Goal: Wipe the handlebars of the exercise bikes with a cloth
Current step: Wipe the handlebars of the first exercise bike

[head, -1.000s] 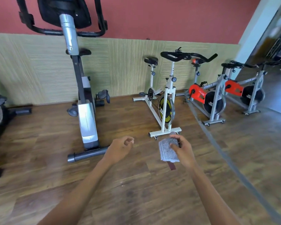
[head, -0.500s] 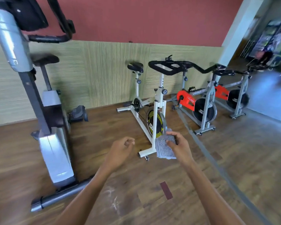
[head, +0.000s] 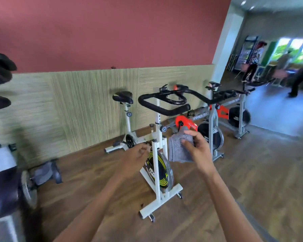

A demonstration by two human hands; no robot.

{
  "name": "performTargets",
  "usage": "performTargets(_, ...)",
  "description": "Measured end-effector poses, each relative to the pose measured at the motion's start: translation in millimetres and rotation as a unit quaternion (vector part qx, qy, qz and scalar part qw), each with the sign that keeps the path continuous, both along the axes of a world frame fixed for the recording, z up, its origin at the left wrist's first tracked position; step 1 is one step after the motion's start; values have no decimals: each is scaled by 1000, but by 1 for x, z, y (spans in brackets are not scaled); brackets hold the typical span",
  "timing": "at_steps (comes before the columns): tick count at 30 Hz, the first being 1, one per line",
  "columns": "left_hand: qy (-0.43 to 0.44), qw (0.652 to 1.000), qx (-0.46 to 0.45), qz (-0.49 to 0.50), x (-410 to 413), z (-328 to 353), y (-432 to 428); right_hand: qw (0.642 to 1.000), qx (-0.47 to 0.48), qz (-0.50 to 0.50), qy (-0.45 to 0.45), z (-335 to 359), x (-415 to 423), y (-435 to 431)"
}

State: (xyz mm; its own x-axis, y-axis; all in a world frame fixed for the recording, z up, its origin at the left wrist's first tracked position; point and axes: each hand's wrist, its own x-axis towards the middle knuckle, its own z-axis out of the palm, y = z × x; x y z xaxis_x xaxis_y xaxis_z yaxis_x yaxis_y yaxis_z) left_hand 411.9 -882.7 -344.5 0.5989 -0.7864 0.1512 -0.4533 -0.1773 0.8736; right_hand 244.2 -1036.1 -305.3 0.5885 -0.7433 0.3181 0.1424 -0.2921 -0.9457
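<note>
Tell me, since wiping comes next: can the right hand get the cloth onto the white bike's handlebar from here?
Probably yes. The right hand holds the cloth just below the black handlebar, and nothing stands between them.

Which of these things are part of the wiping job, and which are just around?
Part of the job:
- grey cloth, held in the right hand
- black handlebars of the white bike
- handlebars of the orange bikes

Just around:
- black saddle
- yellow-striped flywheel
- wooden floor

cloth (head: 179, 149) before bike (head: 158, 165), handlebars (head: 164, 103) above
</note>
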Motion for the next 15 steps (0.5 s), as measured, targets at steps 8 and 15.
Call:
performTargets(8, -47, 995, -65, -53, 84, 47, -138, 996, -53, -55, -46, 66, 75, -111)
performTargets(15, -140, 980, -128, -61, 148, 40, -217, 981, -146, -103, 78, 48, 111, -155)
